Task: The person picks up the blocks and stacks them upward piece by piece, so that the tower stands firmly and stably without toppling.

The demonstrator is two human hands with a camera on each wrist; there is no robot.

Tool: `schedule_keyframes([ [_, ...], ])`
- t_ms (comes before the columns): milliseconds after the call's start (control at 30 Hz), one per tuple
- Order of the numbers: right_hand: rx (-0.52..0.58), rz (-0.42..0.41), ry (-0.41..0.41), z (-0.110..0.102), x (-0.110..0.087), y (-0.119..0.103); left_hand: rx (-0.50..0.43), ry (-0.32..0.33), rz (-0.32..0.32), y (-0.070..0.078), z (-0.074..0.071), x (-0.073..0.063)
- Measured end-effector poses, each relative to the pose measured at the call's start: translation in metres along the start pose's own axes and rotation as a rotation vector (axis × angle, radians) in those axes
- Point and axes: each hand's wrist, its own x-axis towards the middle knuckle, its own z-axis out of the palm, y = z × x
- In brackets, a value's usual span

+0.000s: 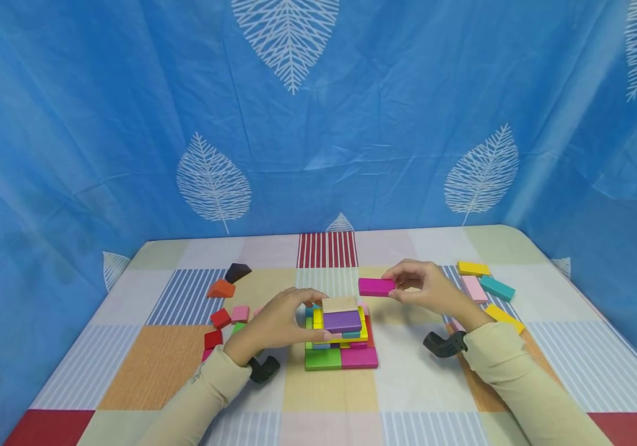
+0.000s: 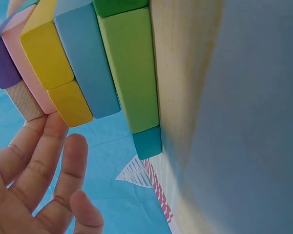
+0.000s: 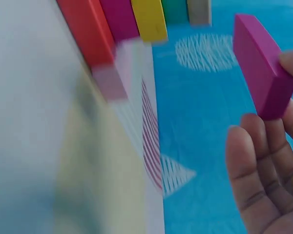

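Observation:
A layered stack of coloured wooden blocks (image 1: 324, 359) stands mid-table, with a purple block (image 1: 342, 321) and a bare-wood block (image 1: 339, 304) on top. My left hand (image 1: 281, 321) reaches around its upper left side, thumb in front and fingers behind. Between them it pinches the ends of a pink block (image 2: 28, 58), just under the purple and bare-wood ones. To the right of the stack, in the air, my right hand (image 1: 424, 288) holds a magenta block (image 1: 375, 287) by one end. Thumb and fingertips grip that block in the right wrist view.
Loose blocks lie left of the stack: red (image 1: 220, 318), orange (image 1: 221, 288), black (image 1: 237, 272) and pink (image 1: 239, 314). On the right are yellow (image 1: 473, 269), teal (image 1: 497, 288) and pink (image 1: 474, 289) blocks. A blue leaf-print curtain (image 1: 340, 124) hangs behind the table.

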Motion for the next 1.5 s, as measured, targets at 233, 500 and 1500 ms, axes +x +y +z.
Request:
schedule_keyframes([
  [233, 0.093, -0.048, -0.001, 0.024, 0.003, -0.007, 0.011, -0.003, -0.007, 0.0, 0.001, 0.0],
  [500, 0.102, -0.035, 0.013, 0.046, 0.006, -0.009, 0.013, -0.004, 0.019, -0.002, 0.001, 0.0],
  [1500, 0.123, -0.002, -0.001, 0.066, 0.007, -0.021, -0.034, -0.014, 0.023, -0.002, 0.001, 0.001],
])
